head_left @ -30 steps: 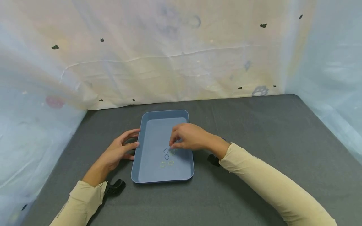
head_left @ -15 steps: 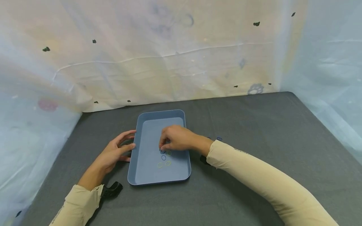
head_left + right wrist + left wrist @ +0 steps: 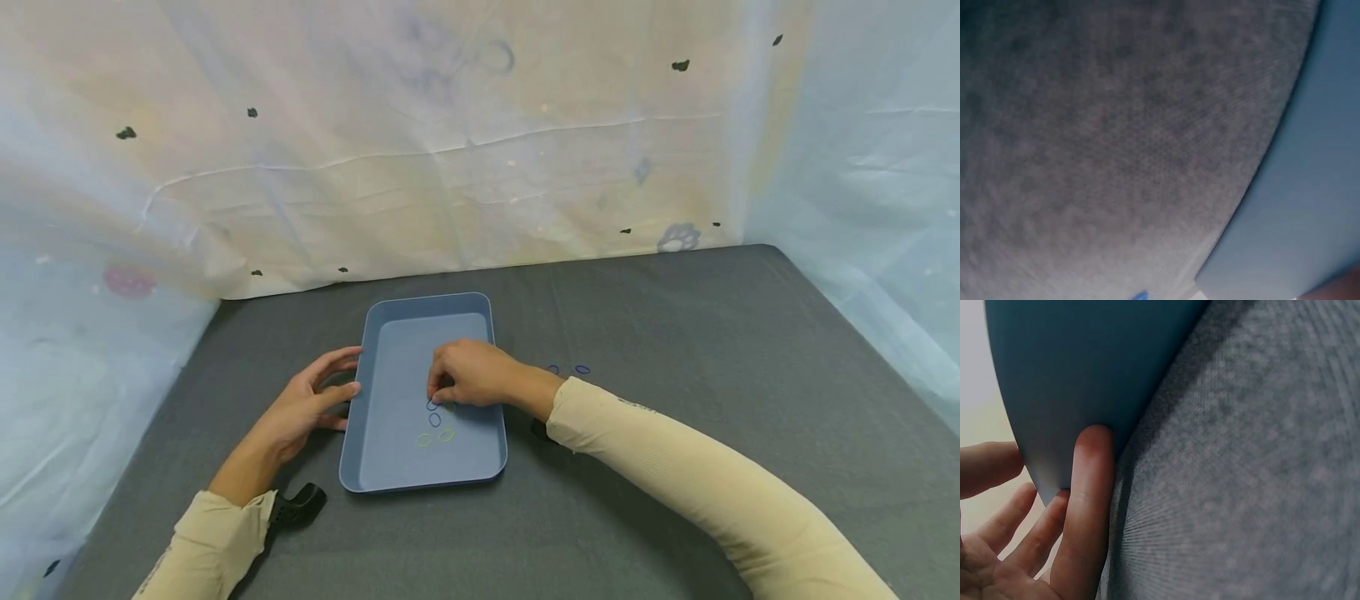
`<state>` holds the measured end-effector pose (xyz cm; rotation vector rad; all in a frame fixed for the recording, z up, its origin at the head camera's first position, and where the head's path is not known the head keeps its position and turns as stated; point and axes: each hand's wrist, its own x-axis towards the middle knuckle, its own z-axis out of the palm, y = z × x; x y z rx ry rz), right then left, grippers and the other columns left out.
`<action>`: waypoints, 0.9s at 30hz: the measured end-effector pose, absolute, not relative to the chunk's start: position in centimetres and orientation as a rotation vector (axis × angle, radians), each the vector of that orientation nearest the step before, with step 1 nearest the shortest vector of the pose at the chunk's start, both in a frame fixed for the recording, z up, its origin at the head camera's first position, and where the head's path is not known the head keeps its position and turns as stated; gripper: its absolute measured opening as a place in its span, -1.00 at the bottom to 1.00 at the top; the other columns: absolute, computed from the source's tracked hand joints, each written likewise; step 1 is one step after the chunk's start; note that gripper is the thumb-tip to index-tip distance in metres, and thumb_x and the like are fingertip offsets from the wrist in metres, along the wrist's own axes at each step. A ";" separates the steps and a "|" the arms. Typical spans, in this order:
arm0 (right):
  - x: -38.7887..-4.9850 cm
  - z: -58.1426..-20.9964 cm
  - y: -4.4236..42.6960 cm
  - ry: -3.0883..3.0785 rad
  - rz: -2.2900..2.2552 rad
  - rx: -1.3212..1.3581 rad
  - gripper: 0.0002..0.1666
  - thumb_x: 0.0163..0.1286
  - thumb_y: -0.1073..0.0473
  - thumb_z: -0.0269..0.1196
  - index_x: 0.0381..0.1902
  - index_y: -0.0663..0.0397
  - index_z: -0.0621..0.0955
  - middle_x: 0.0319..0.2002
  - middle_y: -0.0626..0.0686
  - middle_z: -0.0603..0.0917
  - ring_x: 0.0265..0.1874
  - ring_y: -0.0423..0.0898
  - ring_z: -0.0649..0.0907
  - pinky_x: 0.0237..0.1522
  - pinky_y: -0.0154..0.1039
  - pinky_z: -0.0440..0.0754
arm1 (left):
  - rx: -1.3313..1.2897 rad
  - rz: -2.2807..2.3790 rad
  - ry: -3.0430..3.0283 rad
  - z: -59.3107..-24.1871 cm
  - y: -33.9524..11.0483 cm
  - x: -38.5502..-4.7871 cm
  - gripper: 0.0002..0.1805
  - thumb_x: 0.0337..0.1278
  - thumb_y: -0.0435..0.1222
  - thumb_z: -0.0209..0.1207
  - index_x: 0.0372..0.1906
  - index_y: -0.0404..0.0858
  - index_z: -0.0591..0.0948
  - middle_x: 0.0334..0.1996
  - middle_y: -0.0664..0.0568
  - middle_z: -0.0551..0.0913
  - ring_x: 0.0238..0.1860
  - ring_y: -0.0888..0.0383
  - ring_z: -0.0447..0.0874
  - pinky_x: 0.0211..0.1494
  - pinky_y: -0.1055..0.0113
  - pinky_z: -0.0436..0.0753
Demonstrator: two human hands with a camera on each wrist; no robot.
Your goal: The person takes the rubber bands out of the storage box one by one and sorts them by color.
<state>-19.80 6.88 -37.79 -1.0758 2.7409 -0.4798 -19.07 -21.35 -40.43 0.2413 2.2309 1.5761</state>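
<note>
A shallow blue-grey tray lies on the dark cloth, holding several thin rings like small rubber bands. My right hand is over the tray with curled fingers, and its thumb and fingertips pinch at a dark blue rubber band. Just below is another blue rubber band. Two yellow rubber bands, one left and one right, lie nearer the front. A further yellowish band is partly hidden under the hand. My left hand rests its extended fingers and thumb against the tray's outer left wall.
Right of the tray, two blue rubber bands lie on the dark cloth: one beside the wrist, one farther right. A pale patterned curtain hangs behind and along both sides.
My right hand has moved left within the tray, from beside the yellowish band to the blue rubber band. The view has shifted slightly. My left hand stays against the tray.
</note>
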 end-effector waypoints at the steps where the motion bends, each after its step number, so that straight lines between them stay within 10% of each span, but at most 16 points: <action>1: -19.8 -37.8 6.8 2.741 -0.470 -1.083 -0.93 0.34 0.00 0.37 -0.31 -0.22 0.77 -0.26 -0.22 0.66 -0.27 -0.31 0.59 -0.10 -0.35 0.56 | 0.242 1.575 2.232 -40.4 -21.4 -19.1 -0.28 0.40 -0.12 0.17 0.54 -0.05 0.17 0.49 -0.20 0.18 0.21 -0.18 0.51 -0.21 0.07 0.73; 27: -19.5 -37.7 7.3 2.721 -0.525 -1.182 -0.88 0.49 0.05 0.21 -0.26 -0.12 0.65 -0.21 -0.12 0.59 -0.20 -0.23 0.53 -0.01 -0.30 0.53 | 0.227 1.577 2.218 -40.4 -21.4 -19.1 -0.27 0.40 -0.11 0.18 0.55 -0.02 0.16 0.51 -0.18 0.16 0.26 -0.23 0.47 -0.17 0.06 0.72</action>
